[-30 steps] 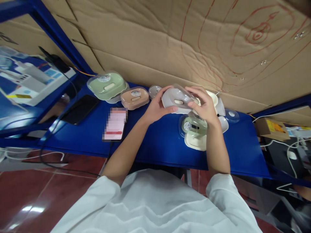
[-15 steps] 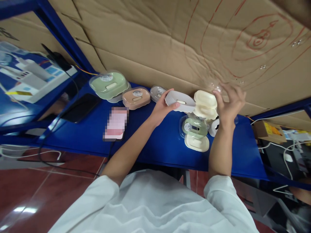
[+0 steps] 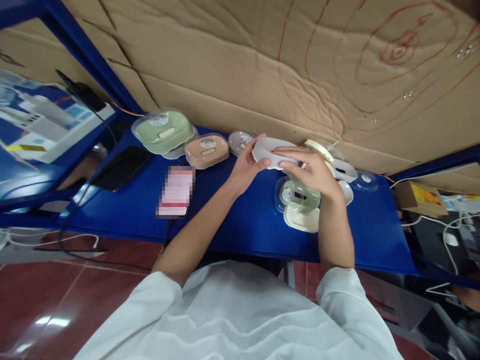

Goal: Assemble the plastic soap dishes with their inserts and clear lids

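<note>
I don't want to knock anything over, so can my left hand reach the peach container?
Probably yes: nothing appears to block the way from your left hand to the peach container. That hand is holding the grey dish, though, so it likely isn't free.

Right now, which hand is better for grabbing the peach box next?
Probably the left hand: it's nearer the peach box, while the right hand is farther away. Both hands touch the pale grey box, so the left might need to let go first.
</note>
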A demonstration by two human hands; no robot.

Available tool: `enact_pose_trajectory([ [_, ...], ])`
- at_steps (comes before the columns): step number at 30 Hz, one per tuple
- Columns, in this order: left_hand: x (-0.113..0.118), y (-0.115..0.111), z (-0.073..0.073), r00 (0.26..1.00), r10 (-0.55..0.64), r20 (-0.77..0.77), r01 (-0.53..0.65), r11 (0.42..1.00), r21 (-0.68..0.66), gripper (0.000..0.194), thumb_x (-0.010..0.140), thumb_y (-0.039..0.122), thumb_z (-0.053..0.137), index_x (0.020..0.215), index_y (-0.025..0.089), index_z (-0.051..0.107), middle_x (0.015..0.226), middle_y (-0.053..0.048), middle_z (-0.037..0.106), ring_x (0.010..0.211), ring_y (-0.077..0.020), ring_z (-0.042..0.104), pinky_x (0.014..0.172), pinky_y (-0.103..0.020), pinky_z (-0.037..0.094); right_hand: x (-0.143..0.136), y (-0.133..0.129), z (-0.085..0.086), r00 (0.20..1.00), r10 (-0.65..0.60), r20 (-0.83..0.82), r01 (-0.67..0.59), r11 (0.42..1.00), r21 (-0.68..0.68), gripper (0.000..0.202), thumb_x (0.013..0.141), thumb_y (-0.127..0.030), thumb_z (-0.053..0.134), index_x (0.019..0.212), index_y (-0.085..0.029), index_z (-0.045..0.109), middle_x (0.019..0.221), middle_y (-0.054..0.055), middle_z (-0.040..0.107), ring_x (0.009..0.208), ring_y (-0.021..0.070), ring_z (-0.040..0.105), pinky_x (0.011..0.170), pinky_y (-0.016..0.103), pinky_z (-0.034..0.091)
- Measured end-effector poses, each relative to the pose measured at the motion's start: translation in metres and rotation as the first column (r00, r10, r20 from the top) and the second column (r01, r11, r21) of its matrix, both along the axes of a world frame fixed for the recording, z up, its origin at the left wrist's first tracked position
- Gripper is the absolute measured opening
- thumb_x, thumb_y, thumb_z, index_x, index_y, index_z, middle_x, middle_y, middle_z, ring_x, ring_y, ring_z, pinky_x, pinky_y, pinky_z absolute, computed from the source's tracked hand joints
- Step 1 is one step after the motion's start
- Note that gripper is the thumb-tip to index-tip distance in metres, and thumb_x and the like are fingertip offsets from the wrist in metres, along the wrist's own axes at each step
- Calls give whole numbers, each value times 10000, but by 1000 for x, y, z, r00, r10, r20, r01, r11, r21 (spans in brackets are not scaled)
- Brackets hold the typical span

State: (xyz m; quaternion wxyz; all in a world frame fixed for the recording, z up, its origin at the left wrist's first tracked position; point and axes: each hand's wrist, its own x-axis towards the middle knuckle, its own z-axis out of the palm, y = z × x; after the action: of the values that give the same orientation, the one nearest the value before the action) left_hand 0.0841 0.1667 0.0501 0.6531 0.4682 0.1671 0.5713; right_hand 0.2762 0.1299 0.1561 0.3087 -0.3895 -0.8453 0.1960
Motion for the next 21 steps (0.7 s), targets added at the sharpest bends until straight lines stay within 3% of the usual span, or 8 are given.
enact_pose_trajectory([
  [6, 5, 0, -2, 997, 20, -75, -22, 999, -25, 924, 693, 533, 967, 1491, 290, 570, 1523, -99, 610, 1489, -354, 511, 1259, -549, 381, 28, 3, 3, 953, -291, -80, 298, 950, 97, 333, 1041, -506, 639, 1175, -245, 798, 1113, 36, 820, 991, 235, 767, 898, 380, 605],
  [10, 4, 3, -5, 984, 125, -123, -143, 979, -145, 819, 737, 530, 936, 1437, 269, 602, 1474, -100, 638, 1446, -324, 553, 1229, -505, 428, 63, 9, 4, 881, -472, 26, 453, 858, 243, 368, 1063, -487, 597, 1250, -217, 764, 1236, 102, 788, 1163, 289, 719, 1051, 492, 529],
  [15, 4, 8, -7, 965, 190, -181, -237, 926, -295, 809, 724, 507, 950, 1408, 240, 612, 1369, -96, 682, 1373, -315, 611, 1199, -485, 463, 99, 24, -10, 708, -660, 251, 585, 747, 317, 310, 1085, -346, 515, 1239, -229, 758, 1327, 117, 756, 1328, 330, 635, 1187, 621, 347],
  [18, 5, 7, -7, 979, 153, -138, -188, 938, -291, 762, 736, 475, 946, 1383, 241, 617, 1375, -86, 677, 1385, -309, 603, 1204, -487, 456, 93, 27, -13, 746, -628, 222, 554, 770, 315, 356, 1100, -358, 478, 1326, -223, 718, 1425, 122, 702, 1379, 309, 601, 1190, 591, 380],
  [21, 5, 4, -5, 994, 84, -75, -101, 960, -262, 679, 760, 487, 928, 1324, 246, 635, 1389, -82, 678, 1396, -303, 601, 1211, -495, 445, 62, 21, -12, 899, -402, 171, 357, 902, 242, 399, 1084, -442, 533, 1413, -263, 670, 1483, 88, 667, 1415, 283, 583, 1216, 542, 414],
])
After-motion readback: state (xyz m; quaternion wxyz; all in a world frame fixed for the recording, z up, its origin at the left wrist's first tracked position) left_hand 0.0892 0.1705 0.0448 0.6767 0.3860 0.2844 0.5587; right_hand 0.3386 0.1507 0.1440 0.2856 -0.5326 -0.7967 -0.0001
